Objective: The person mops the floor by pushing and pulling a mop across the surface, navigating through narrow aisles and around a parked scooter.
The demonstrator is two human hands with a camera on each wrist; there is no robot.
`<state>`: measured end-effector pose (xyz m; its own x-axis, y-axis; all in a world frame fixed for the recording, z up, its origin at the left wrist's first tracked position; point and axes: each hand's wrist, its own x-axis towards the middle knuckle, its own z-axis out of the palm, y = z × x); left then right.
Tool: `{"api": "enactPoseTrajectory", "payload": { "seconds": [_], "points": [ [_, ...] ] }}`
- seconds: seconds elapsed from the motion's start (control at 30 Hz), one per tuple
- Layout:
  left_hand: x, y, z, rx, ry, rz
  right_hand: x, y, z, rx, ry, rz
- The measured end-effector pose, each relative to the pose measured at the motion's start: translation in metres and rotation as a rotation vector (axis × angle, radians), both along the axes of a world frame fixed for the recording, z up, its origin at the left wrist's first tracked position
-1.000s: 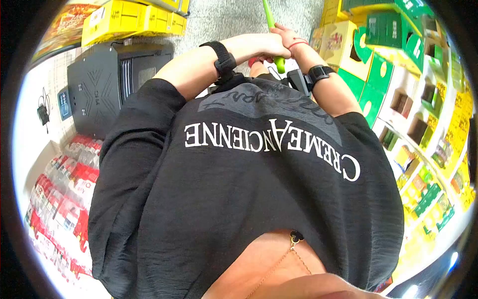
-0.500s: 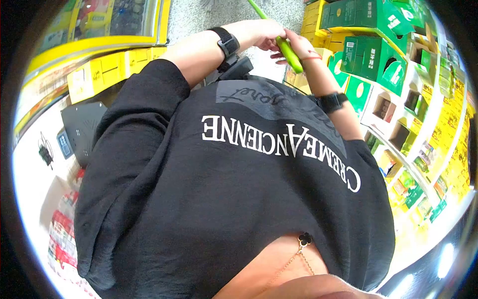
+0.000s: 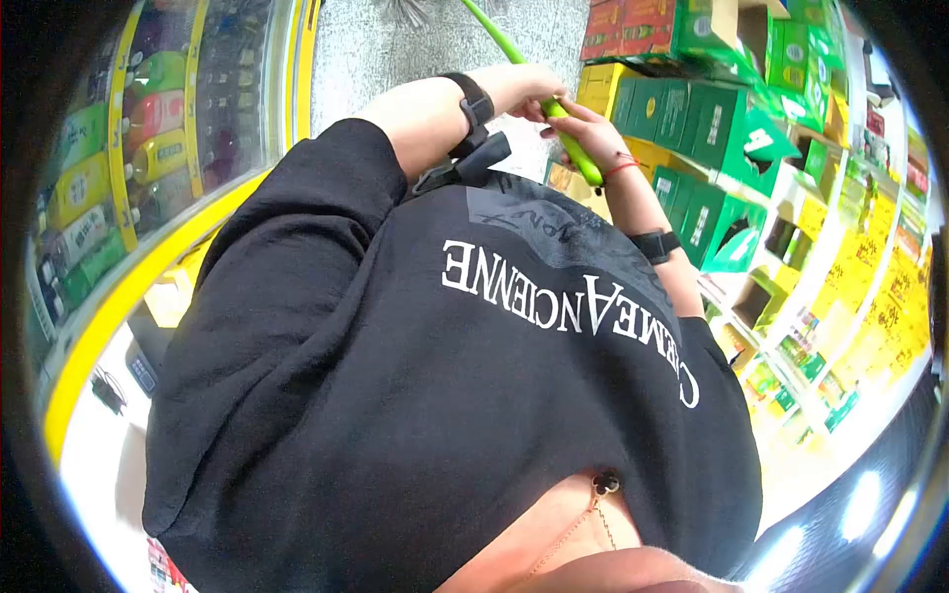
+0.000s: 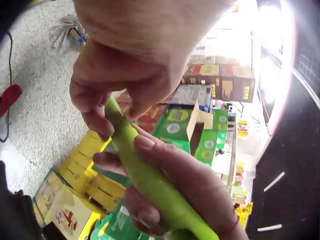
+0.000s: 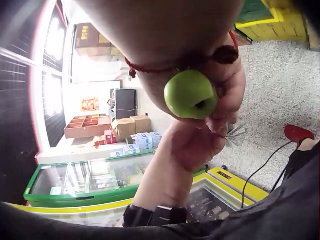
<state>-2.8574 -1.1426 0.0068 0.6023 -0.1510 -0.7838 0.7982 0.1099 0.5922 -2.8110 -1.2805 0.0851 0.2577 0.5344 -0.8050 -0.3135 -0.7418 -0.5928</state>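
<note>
A mop with a bright green handle [image 3: 581,160] slants away from the body, its butt end toward me. My left hand [image 3: 531,91] grips the shaft farther along. Behind it, my right hand [image 3: 595,136], wearing a red cord bracelet, curls round the thick grip. The left wrist view shows the right thumb [image 4: 147,142] lying along the handle [image 4: 159,187]. In the right wrist view the rounded butt end [image 5: 187,92] with its hole faces the camera. Grey strands of the mop head [image 4: 67,31] lie on the floor in the left wrist view.
A glass-fronted cabinet of bottles with a yellow frame [image 3: 133,301] is on the left. Green cartons [image 3: 682,114] are stacked at right beside shelves. The speckled grey floor [image 3: 386,59] runs between. A red shoe [image 5: 299,133] and a black cord [image 5: 255,172] are nearby.
The view has swung so the bottle cabinet fills the left side and the dark case there has mostly slid out. Both hands stay on the handle, which now slants more to the left.
</note>
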Motion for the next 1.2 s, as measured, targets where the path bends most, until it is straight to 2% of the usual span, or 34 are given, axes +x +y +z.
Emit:
{"api": "enactPoseTrajectory", "payload": {
  "seconds": [0.07, 0.1, 0.17, 0.2, 0.23, 0.3, 0.37, 0.43, 0.5, 0.57, 0.63, 0.7, 0.77, 0.83, 0.9, 0.93, 1.07, 1.2],
  "points": [
    [0.015, 0.039, -0.01, 0.147, 0.039, 0.169, 0.019, 0.044, -0.009, 0.017, 0.019, 0.045],
    [0.027, 0.059, -0.016, 0.145, 0.034, 0.168, 0.029, 0.065, -0.001, 0.019, 0.024, 0.022],
    [0.043, 0.09, -0.031, -0.015, -0.086, 0.303, 0.047, 0.092, 0.011, 0.001, 0.036, -0.003],
    [0.058, 0.105, -0.031, 0.116, -0.028, 0.195, 0.053, 0.098, 0.017, -0.001, 0.06, -0.015],
    [0.069, 0.109, -0.029, 0.15, -0.015, 0.248, 0.059, 0.102, 0.023, -0.001, 0.082, -0.029],
    [0.095, 0.125, -0.041, 0.078, 0.023, 0.085, 0.072, 0.102, 0.036, -0.017, 0.04, -0.036],
    [0.114, 0.129, -0.022, 0.145, -0.026, 0.042, 0.094, 0.103, 0.039, -0.046, 0.075, -0.115],
    [0.142, 0.136, -0.02, 0.118, 0.016, 0.106, 0.119, 0.112, 0.041, -0.05, 0.045, -0.138],
    [0.172, 0.151, -0.021, 0.18, 0.004, -0.043, 0.148, 0.124, 0.041, -0.059, 0.054, -0.144],
    [0.2, 0.175, -0.019, 0.169, 0.016, -0.046, 0.181, 0.143, 0.031, -0.062, 0.038, -0.14],
    [0.226, 0.196, -0.026, 0.061, 0.044, 0.044, 0.214, 0.163, 0.024, 0.013, 0.078, -0.113],
    [0.252, 0.223, -0.041, 0.152, 0.011, 0.062, 0.243, 0.19, 0.017, 0.012, 0.083, -0.123],
    [0.279, 0.247, -0.044, 0.176, 0.084, 0.12, 0.265, 0.22, 0.023, 0.025, 0.096, -0.108],
    [0.302, 0.28, -0.034, 0.166, 0.063, 0.096, 0.294, 0.247, 0.024, 0.049, 0.114, -0.096],
    [0.315, 0.297, -0.04, 0.188, -0.003, 0.156, 0.315, 0.27, 0.024, 0.052, 0.079, -0.022],
    [0.317, 0.31, -0.039, 0.122, -0.042, 0.177, 0.323, 0.28, 0.023, 0.048, 0.093, -0.035],
    [0.36, 0.346, -0.039, 0.135, 0.07, 0.167, 0.357, 0.314, 0.018, 0.039, 0.118, -0.065],
    [0.394, 0.394, -0.03, 0.12, 0.075, 0.163, 0.391, 0.361, 0.019, 0.038, 0.091, -0.065]
  ]
}}
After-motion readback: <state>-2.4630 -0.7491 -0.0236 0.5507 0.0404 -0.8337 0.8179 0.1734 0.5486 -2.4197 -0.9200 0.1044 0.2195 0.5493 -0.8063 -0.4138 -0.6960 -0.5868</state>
